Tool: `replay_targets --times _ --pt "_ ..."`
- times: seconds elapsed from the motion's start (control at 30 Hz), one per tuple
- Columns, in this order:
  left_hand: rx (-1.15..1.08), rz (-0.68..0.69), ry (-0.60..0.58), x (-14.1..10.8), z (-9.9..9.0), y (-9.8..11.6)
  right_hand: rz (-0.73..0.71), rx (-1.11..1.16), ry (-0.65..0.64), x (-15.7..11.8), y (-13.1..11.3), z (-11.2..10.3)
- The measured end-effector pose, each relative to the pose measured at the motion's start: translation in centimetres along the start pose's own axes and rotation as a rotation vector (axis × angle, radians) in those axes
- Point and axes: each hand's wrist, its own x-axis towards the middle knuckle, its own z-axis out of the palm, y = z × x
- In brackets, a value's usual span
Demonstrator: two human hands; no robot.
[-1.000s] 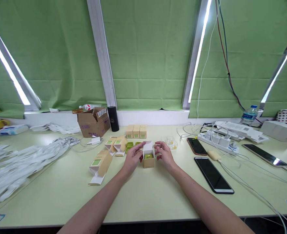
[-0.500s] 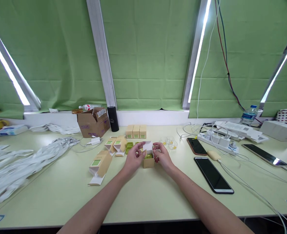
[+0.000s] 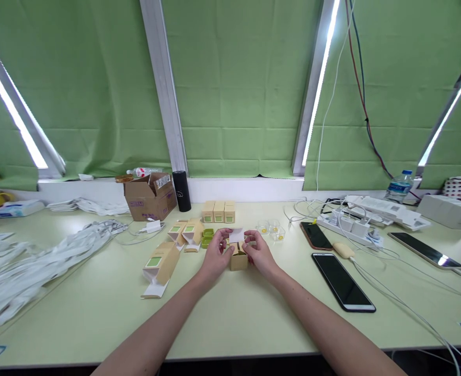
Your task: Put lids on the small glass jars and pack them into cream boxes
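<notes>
A small kraft box stands upright at the centre of the table, its white-lined lid flap raised at the back. Its side flaps are folded inward over the opening, with a narrow dark gap between them. My left hand holds the left side of the box, thumb on the flap. My right hand grips the right side, thumb also on a flap. Just behind my left hand are green square containers. Clear small cups lie beyond my right hand.
Open kraft boxes lie on the left, and closed boxes stand behind. Further back are a cardboard carton and a black cylinder. Phones, a power strip and cables occupy the right.
The side flaps of the small box have folded inward, covering the green content that showed before. Both thumbs have moved in over the top of the box.
</notes>
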Motion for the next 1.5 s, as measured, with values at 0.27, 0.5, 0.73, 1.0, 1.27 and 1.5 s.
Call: replay_targets --times 0.27,0.5,0.73,1.0,1.27,1.5 --pt "-0.013 -0.015 0.001 -0.1 0.0 0.0 -0.033 -0.108 -0.019 -0.2 0.2 0.1" --pt "-0.047 -0.031 0.011 -0.1 0.0 -0.1 -0.163 -0.194 0.033 0.1 0.4 0.0" --pt "0.003 0.017 -0.017 -0.1 0.0 0.4 -0.217 -0.235 0.009 -0.1 0.0 -0.1" --pt "0.065 0.034 -0.038 -0.1 -0.2 0.3 -0.395 -0.268 0.015 -1.1 -1.8 -0.5" --pt "0.194 0.095 -0.059 -0.1 -0.8 0.6 -0.571 -0.325 -0.036 -1.3 -2.2 -1.1" --pt "0.313 0.361 -0.128 -0.3 -2.7 1.3 -0.639 -0.403 -0.032 -1.2 -1.8 -1.3"
